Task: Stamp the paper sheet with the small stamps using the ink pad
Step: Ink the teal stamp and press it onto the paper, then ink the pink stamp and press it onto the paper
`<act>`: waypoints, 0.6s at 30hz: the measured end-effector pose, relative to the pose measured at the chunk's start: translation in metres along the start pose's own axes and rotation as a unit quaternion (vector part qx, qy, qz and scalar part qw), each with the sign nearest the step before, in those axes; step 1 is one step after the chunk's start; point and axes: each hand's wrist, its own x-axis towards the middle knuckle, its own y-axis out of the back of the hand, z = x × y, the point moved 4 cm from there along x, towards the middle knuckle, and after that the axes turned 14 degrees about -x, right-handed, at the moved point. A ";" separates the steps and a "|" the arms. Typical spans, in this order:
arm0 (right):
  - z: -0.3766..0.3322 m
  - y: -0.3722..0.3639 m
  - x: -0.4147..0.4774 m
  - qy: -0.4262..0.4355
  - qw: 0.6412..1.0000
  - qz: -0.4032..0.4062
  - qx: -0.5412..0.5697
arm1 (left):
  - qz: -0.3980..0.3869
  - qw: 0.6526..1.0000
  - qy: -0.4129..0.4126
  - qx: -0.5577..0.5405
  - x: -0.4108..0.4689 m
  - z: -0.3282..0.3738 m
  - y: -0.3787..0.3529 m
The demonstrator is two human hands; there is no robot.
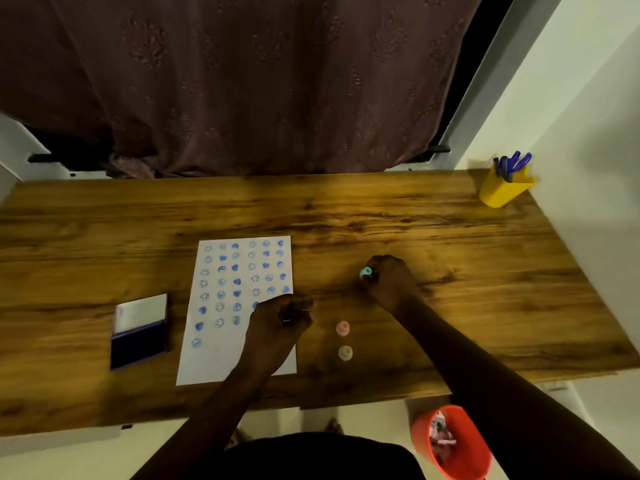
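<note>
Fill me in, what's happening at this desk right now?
A person is stamping a paper sheet, already mostly covered in blue marks. The right hand holds a teal stamp on the table right of the sheet; the left hand rests closed on the sheet's edge. The ink pad lies open at left.

Home desk [381,216] w/ curtain [242,81]

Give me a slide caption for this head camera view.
Right hand grips a teal stamp beside the stamped paper sheet.
</note>
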 end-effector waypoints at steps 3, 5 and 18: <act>0.003 -0.002 0.001 0.004 1.000 -0.004 0.006 | 0.002 1.000 0.003 0.000 0.001 -0.002 0.000; 0.005 -0.002 -0.001 -0.002 1.000 -0.006 0.013 | 0.004 1.000 0.003 0.000 0.001 -0.002 0.000; -0.035 -0.019 -0.072 0.060 0.996 -0.066 0.007 | 0.004 1.000 -0.011 0.007 0.000 -0.004 -0.003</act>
